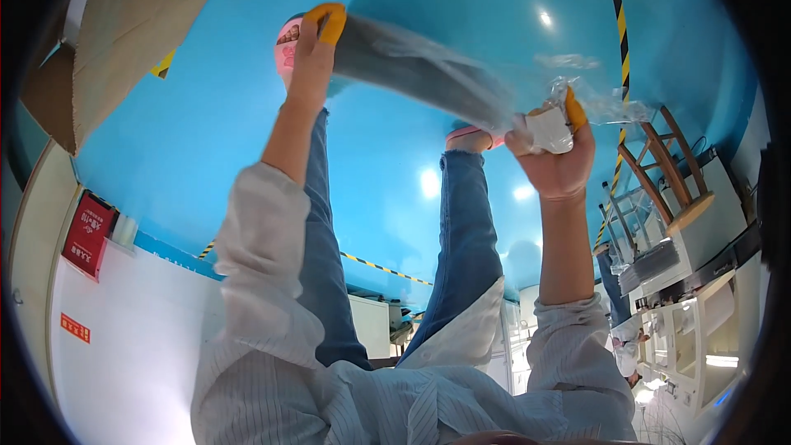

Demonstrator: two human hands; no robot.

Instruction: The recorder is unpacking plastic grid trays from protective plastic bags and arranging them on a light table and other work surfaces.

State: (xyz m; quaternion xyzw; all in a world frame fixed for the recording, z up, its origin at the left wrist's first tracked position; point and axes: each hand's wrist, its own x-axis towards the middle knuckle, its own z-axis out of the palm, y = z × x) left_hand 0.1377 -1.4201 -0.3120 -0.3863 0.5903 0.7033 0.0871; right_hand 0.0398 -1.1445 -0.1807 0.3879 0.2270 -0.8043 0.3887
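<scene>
My left hand (317, 37), with yellow coverings on some fingers, is closed on one end of a long dark grey flat piece (420, 66). The piece stretches toward my right hand and is blurred by motion. Clear plastic wrapping (597, 103) lies along its right end and bunches up around my right hand (562, 152). That hand, also with a yellow finger covering, is closed on the plastic, and a white patch (549, 128) shows between its fingers. Where the grey piece ends inside the plastic I cannot tell.
I stand on a glossy blue floor (395, 165) with yellow-black tape lines (618, 16). A large cardboard box (132, 33) is at the upper left. To the right are a wooden stool (671, 173) and cluttered furniture. My pink slippers (288, 53) show beneath the piece.
</scene>
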